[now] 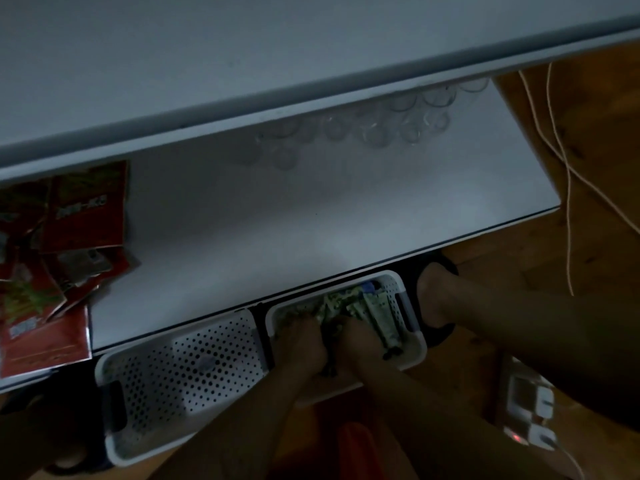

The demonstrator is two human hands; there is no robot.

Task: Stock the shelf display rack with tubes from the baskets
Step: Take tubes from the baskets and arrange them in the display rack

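Two white perforated baskets sit on the floor under the front edge of a white shelf (311, 209). The right basket (414, 336) holds several green and white tubes (382, 318). Both my hands are down inside it: my left hand (304, 342) grips tubes at the left side, my right hand (362, 339) grips tubes in the middle. The dim light hides the fingertips among the tubes. The left basket (187, 372) shows only its dotted bottom.
Red snack packets (69, 237) lie piled on the shelf's left end. Clear round cups (391, 123) stand at the shelf's back right. A foot in a dark sandal (436, 299) is right of the basket. A power strip (530, 417) and white cables (568, 202) lie on the wooden floor.
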